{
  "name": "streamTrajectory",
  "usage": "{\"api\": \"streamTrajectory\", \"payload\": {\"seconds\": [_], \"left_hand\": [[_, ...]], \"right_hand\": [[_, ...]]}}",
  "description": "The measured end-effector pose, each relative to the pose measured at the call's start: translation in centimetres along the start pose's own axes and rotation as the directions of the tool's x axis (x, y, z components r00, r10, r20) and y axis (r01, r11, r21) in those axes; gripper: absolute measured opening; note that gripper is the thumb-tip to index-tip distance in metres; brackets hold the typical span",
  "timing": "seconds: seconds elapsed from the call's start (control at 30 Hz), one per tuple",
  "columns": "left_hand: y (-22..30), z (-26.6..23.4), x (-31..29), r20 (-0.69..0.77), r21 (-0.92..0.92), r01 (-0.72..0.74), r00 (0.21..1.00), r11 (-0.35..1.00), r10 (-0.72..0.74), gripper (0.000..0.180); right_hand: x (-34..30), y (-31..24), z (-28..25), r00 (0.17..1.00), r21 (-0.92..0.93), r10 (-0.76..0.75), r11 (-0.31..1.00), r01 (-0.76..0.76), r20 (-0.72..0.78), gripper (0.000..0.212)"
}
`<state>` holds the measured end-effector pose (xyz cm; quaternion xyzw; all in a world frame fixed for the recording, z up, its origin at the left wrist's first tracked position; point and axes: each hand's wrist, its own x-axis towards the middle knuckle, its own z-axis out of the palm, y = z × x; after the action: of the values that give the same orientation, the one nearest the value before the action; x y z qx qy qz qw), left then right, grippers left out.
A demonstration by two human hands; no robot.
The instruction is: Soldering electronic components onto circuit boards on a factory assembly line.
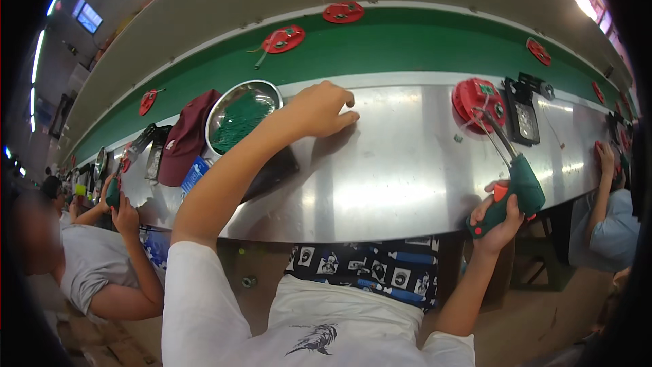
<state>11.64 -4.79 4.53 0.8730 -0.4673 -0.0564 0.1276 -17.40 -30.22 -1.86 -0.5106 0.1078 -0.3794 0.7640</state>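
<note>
My right hand [504, 225] grips a green soldering gun [526, 187] with an orange-red trigger. Its long metal tip reaches up to a round red part [468, 103] that carries a small green circuit board; whether the tip touches it I cannot tell. My left hand [322, 110] is over the metal table beside a steel bowl [278, 95], thumb and fingers apart and holding nothing. Thin green pieces [239, 119] fill the bowl, and my left forearm crosses in front of its right side.
A maroon cap [187, 137] and a blue packet [195, 175] lie left of the bowl. Black-framed holders [521, 119] stand right of the red part. More red parts [283, 39] rest on the green strip [407, 41] behind. Co-workers sit at both sides.
</note>
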Motion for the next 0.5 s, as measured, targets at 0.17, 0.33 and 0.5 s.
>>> {"api": "streamTrajectory", "payload": {"seconds": [0.17, 0.33, 0.5], "left_hand": [[-4.5, -1.7, 7.3, 0.005, 0.076, 0.162, 0.987, 0.984, -0.163, 0.033], [-10.3, -0.4, 17.0, -0.228, 0.075, 0.411, 0.894, 0.908, -0.386, 0.036], [-13.2, -0.4, 25.1, -0.468, -0.032, 0.487, 0.764, 0.873, -0.444, 0.048]], "right_hand": [[-0.4, -0.5, -0.3, 0.998, -0.003, -0.012, 1.000, 0.012, -0.054, 0.036], [-0.1, 0.1, 0.5, 0.988, -0.032, -0.031, 0.999, 0.026, -0.149, 0.036], [0.2, 0.1, 0.8, 0.977, -0.080, -0.056, 0.996, 0.041, -0.205, 0.035]]}}
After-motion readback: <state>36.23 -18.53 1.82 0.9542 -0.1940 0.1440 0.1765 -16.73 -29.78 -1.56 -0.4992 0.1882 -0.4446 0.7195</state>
